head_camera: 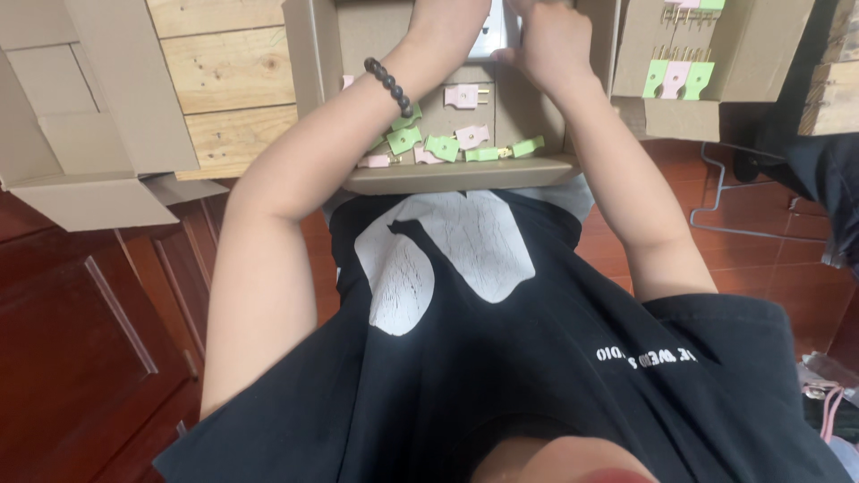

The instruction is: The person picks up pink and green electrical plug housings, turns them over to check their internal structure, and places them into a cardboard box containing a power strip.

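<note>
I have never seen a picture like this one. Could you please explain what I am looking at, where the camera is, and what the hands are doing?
There is no machine here. One camera sits on a person's head and looks down, so you see a black T-shirt and both bare arms reaching forward. In front is an open cardboard box holding small green and pink plug parts with metal prongs. The left hand is mostly cut off by the top edge; its wrist wears a dark bead bracelet. The right hand touches a white object at the top, too cropped to identify. More plug parts stand in a second box on the right.
</note>
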